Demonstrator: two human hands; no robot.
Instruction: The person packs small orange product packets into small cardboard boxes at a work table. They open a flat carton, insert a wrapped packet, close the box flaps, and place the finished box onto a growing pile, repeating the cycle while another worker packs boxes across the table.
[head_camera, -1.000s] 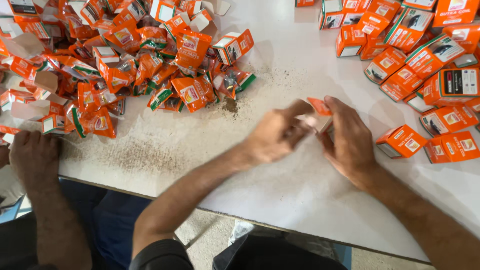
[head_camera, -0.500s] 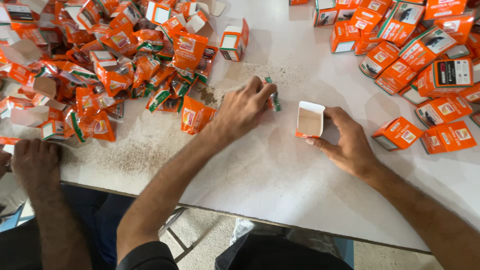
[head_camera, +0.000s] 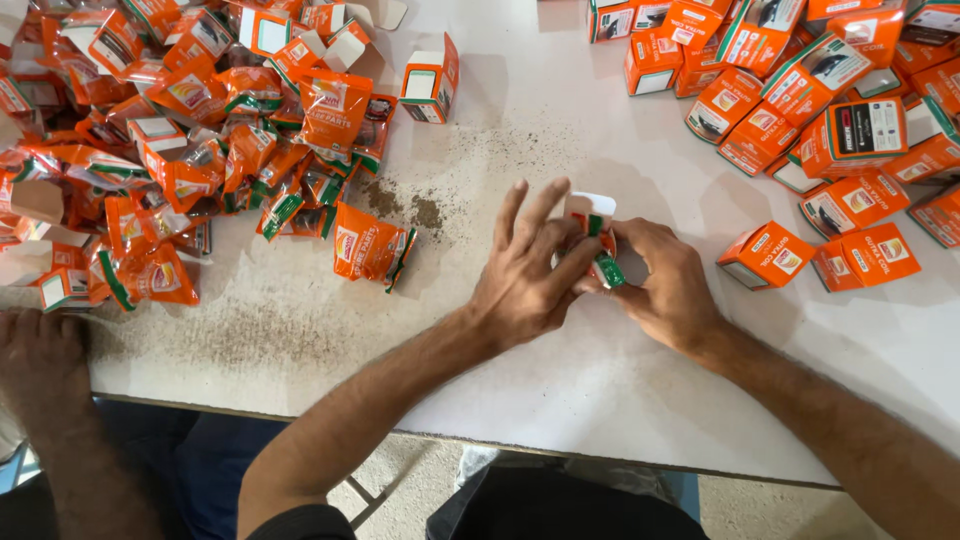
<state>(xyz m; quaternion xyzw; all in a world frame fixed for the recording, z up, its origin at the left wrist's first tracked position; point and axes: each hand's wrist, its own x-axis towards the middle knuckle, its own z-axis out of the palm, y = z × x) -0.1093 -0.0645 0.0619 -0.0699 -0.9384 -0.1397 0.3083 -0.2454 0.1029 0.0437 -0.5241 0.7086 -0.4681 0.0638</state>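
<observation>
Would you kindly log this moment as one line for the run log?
left hand: pressing packet into box | right hand: holding small box | packet pile left | boxes right

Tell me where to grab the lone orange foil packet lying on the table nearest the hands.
Probably pinch the orange foil packet by its green-edged lower right end, coming from the bare white table on its right. It lies flat and apart from the pile, so that end is free.

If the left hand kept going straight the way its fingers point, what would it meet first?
The left hand points up and to the right, its fingers spread over the small white box that both hands hold. It already touches that box; beyond lies bare white table, then probably the orange boxes.
</observation>
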